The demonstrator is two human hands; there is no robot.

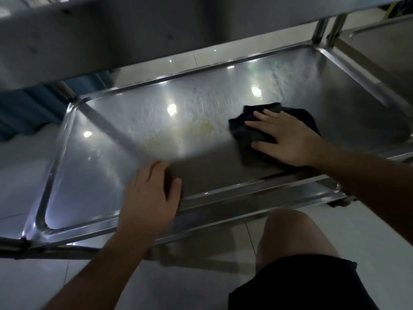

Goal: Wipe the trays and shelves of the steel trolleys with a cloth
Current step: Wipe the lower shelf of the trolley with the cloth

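Head view | progress: lower steel tray (73,166) mid-wipe, yellowish smear (196,130) left, likely more shelves to do | dark crumpled cloth (250,139) on tray's right half under right hand (283,139), fingers spread flat | left hand (152,198) curled over glossy front rim.

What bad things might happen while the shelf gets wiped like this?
1. The yellowish stain lies left of the cloth; strokes that stop short would likely miss it.
2. The left hand holds the shelf's thin front rim, which may pinch or scrape fingers.
3. The right hand presses flat on the bunched cloth, which might slide out from under it.
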